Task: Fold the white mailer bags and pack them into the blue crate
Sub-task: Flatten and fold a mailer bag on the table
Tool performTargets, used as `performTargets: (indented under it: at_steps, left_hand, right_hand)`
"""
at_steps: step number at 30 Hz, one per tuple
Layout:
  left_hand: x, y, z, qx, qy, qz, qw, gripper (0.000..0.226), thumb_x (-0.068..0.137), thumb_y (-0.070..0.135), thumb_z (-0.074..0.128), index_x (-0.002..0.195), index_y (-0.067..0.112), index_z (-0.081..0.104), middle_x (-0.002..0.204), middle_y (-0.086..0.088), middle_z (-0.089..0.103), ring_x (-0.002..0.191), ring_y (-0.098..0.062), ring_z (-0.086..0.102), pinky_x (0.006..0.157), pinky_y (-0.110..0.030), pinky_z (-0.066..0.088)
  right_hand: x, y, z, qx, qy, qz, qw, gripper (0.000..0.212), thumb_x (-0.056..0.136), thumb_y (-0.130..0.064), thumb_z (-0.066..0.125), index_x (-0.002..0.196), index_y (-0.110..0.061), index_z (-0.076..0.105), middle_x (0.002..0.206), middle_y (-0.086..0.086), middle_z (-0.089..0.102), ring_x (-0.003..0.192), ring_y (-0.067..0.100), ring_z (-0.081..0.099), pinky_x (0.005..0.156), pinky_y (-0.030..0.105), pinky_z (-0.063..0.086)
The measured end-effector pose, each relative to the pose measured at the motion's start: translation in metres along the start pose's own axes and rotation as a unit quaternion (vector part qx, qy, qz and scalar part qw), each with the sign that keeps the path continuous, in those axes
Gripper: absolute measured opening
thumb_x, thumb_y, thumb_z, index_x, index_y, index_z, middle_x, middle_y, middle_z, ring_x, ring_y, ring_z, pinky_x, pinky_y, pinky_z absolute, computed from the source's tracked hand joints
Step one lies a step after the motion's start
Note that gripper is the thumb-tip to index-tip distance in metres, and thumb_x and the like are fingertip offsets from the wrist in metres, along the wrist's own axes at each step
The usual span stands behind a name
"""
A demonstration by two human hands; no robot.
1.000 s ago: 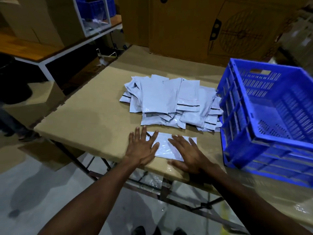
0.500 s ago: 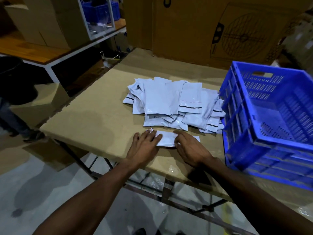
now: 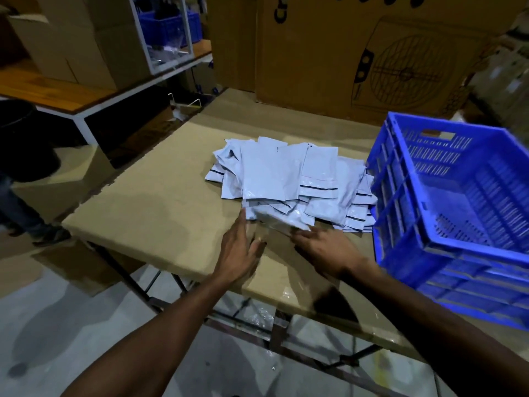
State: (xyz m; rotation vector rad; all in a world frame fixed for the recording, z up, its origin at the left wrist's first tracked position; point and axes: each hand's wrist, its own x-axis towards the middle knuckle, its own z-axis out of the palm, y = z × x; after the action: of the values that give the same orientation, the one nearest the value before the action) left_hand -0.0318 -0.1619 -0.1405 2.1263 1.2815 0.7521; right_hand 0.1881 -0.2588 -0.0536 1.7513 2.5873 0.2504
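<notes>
Both hands' grip slack, left hand [image 3: 239, 247] and right hand [image 3: 325, 252] over cardboard-topped table [image 3: 148, 207] amid boxes [image 3: 357, 50].

My left hand [image 3: 239, 249] at frame centre, fingers straight, tips at near edge of white mailer bags [image 3: 289, 181]. My right hand [image 3: 323, 250] just beside it, fingers extended toward same pile; motion blur hides whether it pinches a bag. Pile lies mid-frame on cardboard-covered table [image 3: 148, 207]. Blue crate [image 3: 458, 224] at right, touching pile's right side, tilted. Large carton with fan drawing [image 3: 372, 53] across top.
</notes>
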Motion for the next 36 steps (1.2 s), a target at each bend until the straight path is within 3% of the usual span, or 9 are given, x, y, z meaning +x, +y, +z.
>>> performTargets:
  at_steps: [5,9,12,15,17,22,27,31,36]
  left_hand:
    - [-0.007,0.011,0.021,0.136,-0.006,0.017,0.991,0.082,0.095,0.056,0.033,0.16,0.013,0.007,0.162,-0.012,0.028,0.143,-0.031,0.033,0.116,-0.051,0.027]
    - [-0.003,0.024,0.045,0.219,-0.072,0.054,0.972,0.084,0.094,0.06,0.029,0.161,0.015,0.005,0.166,-0.007,0.018,0.151,-0.025,0.019,0.12,-0.054,0.017]
    - [0.0,0.04,0.06,0.249,-0.102,0.081,0.96,0.082,0.098,0.059,0.032,0.161,0.017,0.002,0.168,-0.007,0.013,0.153,-0.025,0.013,0.121,-0.054,0.013]
    - [0.005,0.052,0.07,0.254,-0.116,0.087,0.956,0.079,0.098,0.059,0.034,0.161,0.022,0.001,0.169,-0.006,0.003,0.154,-0.026,0.009,0.12,-0.055,0.014]
    - [0.007,0.057,0.077,0.26,-0.116,0.099,0.954,0.077,0.097,0.06,0.032,0.16,0.026,0.004,0.169,-0.004,0.002,0.153,-0.027,0.011,0.118,-0.058,0.018]
    - [0.013,0.066,0.084,0.272,-0.123,0.087,0.95,0.075,0.097,0.06,0.031,0.161,0.029,0.006,0.169,-0.005,-0.006,0.153,-0.03,0.005,0.118,-0.058,0.015]
    - [0.014,0.077,0.085,0.291,-0.118,0.084,0.946,0.072,0.095,0.058,0.025,0.16,0.027,0.015,0.169,-0.01,0.0,0.153,-0.035,0.006,0.117,-0.06,0.015]
    - [0.013,0.076,0.086,0.311,-0.114,0.081,0.94,0.074,0.094,0.06,0.019,0.159,0.026,0.018,0.169,-0.011,0.003,0.152,-0.034,0.009,0.117,-0.059,0.016]
    - [0.011,0.077,0.085,0.307,-0.111,0.079,0.942,0.071,0.095,0.059,0.021,0.159,0.026,0.018,0.169,-0.009,0.002,0.152,-0.032,0.008,0.118,-0.057,0.014]
  right_hand:
    - [0.009,0.044,-0.05,0.143,0.143,0.154,0.967,0.039,0.083,-0.009,0.053,0.118,-0.025,0.063,0.097,0.01,0.074,0.082,0.038,0.069,0.067,0.04,0.054]
    - [0.015,0.088,-0.092,0.232,0.258,0.226,0.91,0.031,0.087,-0.003,0.057,0.115,-0.009,0.071,0.094,0.011,0.077,0.075,0.031,0.073,0.071,0.031,0.056]
    - [0.008,0.128,-0.124,0.217,0.284,0.273,0.893,0.03,0.086,-0.009,0.06,0.114,-0.013,0.072,0.099,0.01,0.076,0.078,0.024,0.073,0.075,0.032,0.059]
    - [-0.01,0.161,-0.148,0.252,0.284,0.321,0.868,0.029,0.084,-0.01,0.066,0.112,-0.015,0.073,0.09,0.004,0.074,0.064,0.001,0.062,0.059,0.01,0.049]
    - [-0.024,0.178,-0.158,0.258,0.283,0.341,0.859,0.03,0.082,-0.009,0.067,0.111,-0.016,0.074,0.088,0.002,0.073,0.058,-0.008,0.058,0.054,0.011,0.046]
    - [-0.059,0.2,-0.172,0.197,0.286,0.371,0.861,0.032,0.082,-0.004,0.065,0.112,-0.009,0.073,0.09,0.012,0.074,0.065,0.012,0.066,0.064,0.023,0.053]
    - [-0.082,0.225,-0.128,0.056,0.127,0.373,0.917,0.035,0.081,-0.01,0.068,0.116,-0.013,0.071,0.101,0.029,0.07,0.092,0.045,0.066,0.08,0.043,0.053]
    - [-0.075,0.23,-0.081,0.032,-0.074,0.393,0.916,0.038,0.086,-0.017,0.063,0.124,-0.018,0.062,0.111,0.026,0.061,0.099,0.044,0.06,0.075,0.038,0.048]
    - [-0.063,0.23,-0.039,0.065,-0.164,0.346,0.922,0.042,0.092,-0.019,0.061,0.133,-0.013,0.057,0.123,0.026,0.059,0.111,0.043,0.056,0.085,0.041,0.047]
